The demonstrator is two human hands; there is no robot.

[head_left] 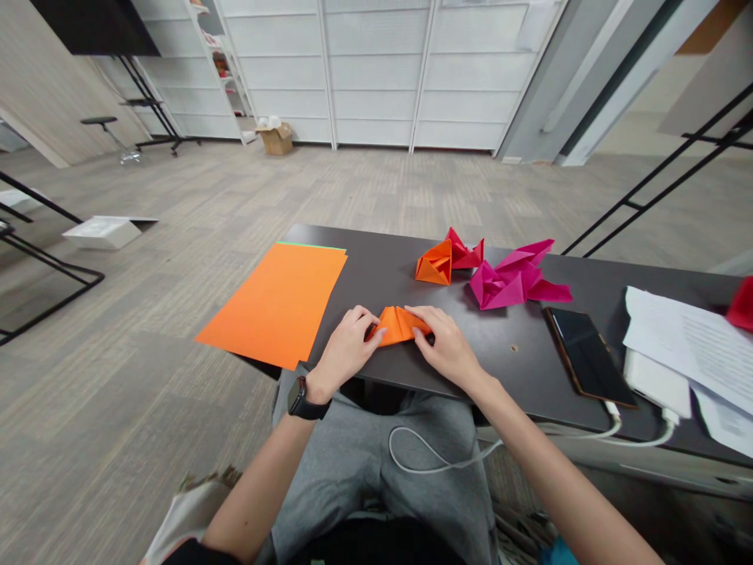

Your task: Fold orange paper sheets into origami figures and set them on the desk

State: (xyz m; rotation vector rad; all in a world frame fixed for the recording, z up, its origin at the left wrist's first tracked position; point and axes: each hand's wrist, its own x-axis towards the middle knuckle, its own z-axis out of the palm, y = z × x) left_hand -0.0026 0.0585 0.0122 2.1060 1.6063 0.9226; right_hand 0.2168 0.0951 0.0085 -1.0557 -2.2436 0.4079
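A piece of orange paper folded into a small wedge [398, 326] lies on the dark table [506, 345], close to the table's near edge. My left hand [347, 349] pinches its left end, and my right hand [447, 349] presses on its right end. To the left of my hands is a stack of flat orange paper sheets [271, 302]. Beyond them stand a folded orange origami piece [436, 265], a red origami piece [464, 251] touching it, and a larger magenta origami piece [503, 278].
On the right of the table are a black smartphone [588, 357], a white charger [656, 384] with a white cable [441, 455], printed papers [700, 345] and a red object [742, 306]. A white box [106, 232] and a cardboard box [275, 140] sit on the carpet.
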